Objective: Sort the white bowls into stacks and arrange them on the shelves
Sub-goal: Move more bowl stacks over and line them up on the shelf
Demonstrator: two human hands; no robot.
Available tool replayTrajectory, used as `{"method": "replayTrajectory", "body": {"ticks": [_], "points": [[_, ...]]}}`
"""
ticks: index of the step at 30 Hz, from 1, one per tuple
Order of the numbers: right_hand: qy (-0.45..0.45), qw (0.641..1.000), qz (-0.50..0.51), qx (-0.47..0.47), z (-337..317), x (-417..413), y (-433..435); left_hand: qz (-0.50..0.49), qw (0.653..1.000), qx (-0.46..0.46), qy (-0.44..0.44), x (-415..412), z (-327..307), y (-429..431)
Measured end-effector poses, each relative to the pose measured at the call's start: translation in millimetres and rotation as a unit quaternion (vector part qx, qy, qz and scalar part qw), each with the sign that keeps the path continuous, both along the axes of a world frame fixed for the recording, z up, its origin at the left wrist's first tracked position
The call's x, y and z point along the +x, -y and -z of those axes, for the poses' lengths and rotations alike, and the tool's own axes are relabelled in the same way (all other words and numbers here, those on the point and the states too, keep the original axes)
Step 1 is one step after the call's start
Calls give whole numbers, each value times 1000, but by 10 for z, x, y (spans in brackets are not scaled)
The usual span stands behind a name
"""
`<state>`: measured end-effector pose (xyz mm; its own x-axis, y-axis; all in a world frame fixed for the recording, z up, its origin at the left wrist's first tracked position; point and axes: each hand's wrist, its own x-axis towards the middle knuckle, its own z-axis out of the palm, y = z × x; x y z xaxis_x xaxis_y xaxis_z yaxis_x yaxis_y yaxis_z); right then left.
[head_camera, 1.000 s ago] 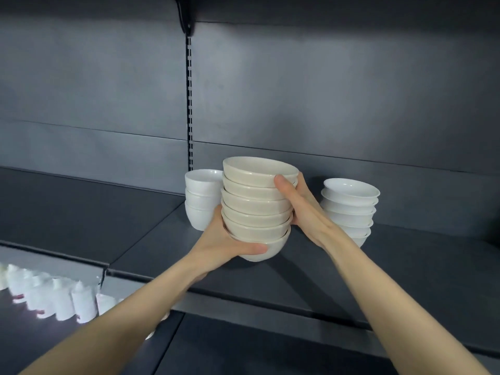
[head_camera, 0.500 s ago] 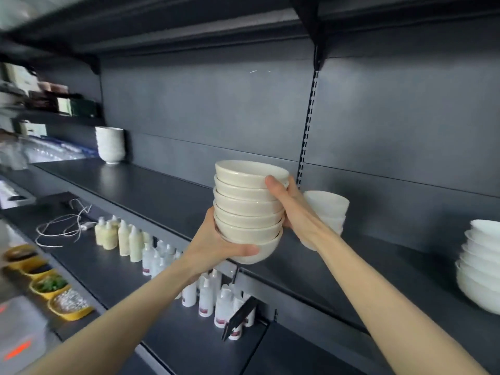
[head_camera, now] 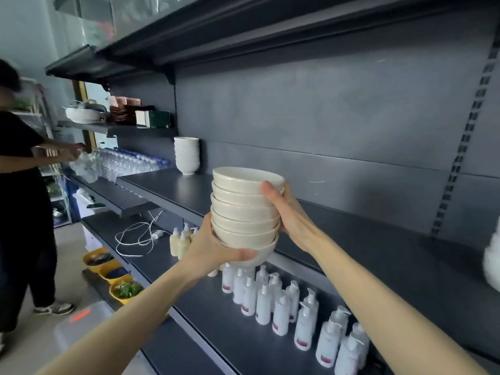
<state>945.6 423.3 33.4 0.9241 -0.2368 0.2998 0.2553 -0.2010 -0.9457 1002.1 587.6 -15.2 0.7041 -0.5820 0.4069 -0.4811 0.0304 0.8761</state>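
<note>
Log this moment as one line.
bowl stack: held up in front of shelf | left hand: grips its bottom | right hand: grips its upper side | second bowl stack: stands on shelf, far left

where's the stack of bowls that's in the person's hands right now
Head view, centre: the bowl stack is held in front of the middle shelf, above the pump bottles, left hand beneath it, right hand gripping its right side.

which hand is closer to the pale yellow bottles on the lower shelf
Left. The left hand cups the held bowl stack from below, just right of the yellow bottles; the right hand is on the stack's far side.
</note>
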Motion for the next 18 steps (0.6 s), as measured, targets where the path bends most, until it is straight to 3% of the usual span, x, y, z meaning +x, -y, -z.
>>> {"method": "replayTrajectory", "body": {"ticks": [18], "points": [[6, 1000, 21, -12, -225, 3365, -238, 25, 999, -30, 2, 3350, -197, -217]]}}
